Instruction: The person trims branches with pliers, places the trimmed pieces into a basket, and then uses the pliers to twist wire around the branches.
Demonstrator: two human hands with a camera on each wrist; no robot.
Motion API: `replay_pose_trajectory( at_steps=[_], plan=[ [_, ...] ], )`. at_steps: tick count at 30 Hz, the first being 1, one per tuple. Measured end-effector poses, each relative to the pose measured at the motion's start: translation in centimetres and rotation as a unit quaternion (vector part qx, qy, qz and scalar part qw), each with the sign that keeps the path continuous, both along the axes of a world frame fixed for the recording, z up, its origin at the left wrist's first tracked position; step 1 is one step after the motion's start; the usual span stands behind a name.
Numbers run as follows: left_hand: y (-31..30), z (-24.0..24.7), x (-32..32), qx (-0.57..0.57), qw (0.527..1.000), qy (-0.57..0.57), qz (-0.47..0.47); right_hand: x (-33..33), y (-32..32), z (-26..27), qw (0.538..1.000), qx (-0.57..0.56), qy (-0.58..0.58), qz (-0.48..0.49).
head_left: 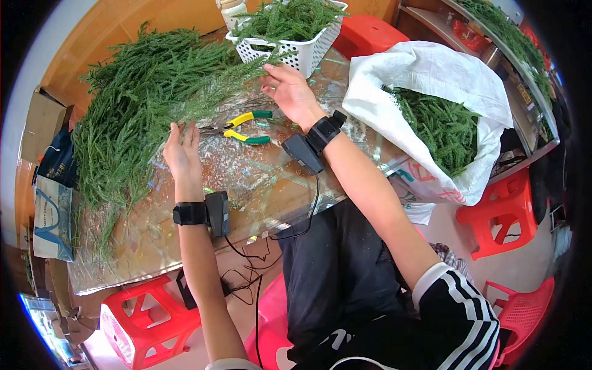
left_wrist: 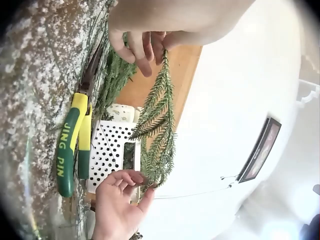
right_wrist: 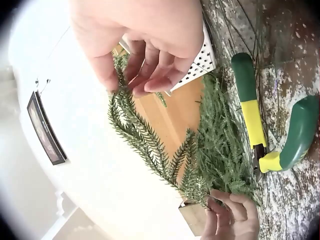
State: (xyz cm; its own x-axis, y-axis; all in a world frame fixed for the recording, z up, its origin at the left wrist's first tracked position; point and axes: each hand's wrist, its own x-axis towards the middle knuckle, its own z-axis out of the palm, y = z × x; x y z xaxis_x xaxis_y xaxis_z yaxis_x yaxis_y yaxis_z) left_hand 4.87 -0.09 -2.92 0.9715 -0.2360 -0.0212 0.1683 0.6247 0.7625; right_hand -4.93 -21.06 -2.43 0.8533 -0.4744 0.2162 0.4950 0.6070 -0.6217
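Observation:
A green artificial pine sprig [head_left: 225,88] is stretched between both hands above the table. My left hand [head_left: 182,154] pinches its stem end between thumb and fingers, as the left wrist view shows on the sprig [left_wrist: 162,107]. At the other end, my right hand [head_left: 290,92] pinches the leafy tips between thumb and fingers. In the right wrist view several branches of the sprig [right_wrist: 142,135] fan out between the hands. Below lie pliers [head_left: 240,118] with yellow and green handles, their dark jaws pointing left. A large heap of sprigs [head_left: 135,92] lies beside the left hand.
A white perforated basket [head_left: 300,60] full of greenery stands at the back, next to a pale bottle [head_left: 233,11]. On the right, a white woven sack [head_left: 376,117] holds more sprigs. White flecks cover the table [head_left: 185,231]. Red stools [head_left: 139,314] stand around; cables hang from the wrist cameras.

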Motion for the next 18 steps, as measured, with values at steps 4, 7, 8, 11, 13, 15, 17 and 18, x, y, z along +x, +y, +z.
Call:
replay_pose_trajectory(
  at_steps=[4,7,8,11,13,15,17,18],
  plan=[
    [0.01,-0.08,-0.21,0.026,1.0,0.013,-0.002,0.41,0.05,-0.3,0.999,0.026,-0.01,0.021],
    [0.04,-0.05,-0.17,0.03,1.0,0.01,0.001,0.31,-0.06,-0.47,0.999,0.043,-0.003,0.021],
    [0.04,-0.08,-0.19,0.029,1.0,0.011,0.001,0.28,-0.08,-0.48,0.999,0.043,-0.002,0.021],
    [0.12,-0.02,-0.23,0.03,1.0,0.006,-0.005,0.19,-0.04,-0.39,0.997,0.07,0.0,0.02],
    [0.16,0.02,-0.07,0.028,1.0,0.005,-0.006,0.27,-0.24,-0.41,0.997,0.074,0.0,0.023],
    [0.32,-0.11,0.07,0.027,1.0,0.005,-0.008,0.36,-0.32,-0.58,0.996,0.082,0.001,0.031],
    [0.43,-0.14,0.21,0.026,1.0,0.011,-0.003,0.36,-0.29,-0.65,0.997,0.066,-0.001,0.03],
    [0.44,-0.11,0.25,0.025,1.0,0.016,0.002,0.29,-0.24,-0.54,0.998,0.05,-0.003,0.028]
  ],
)
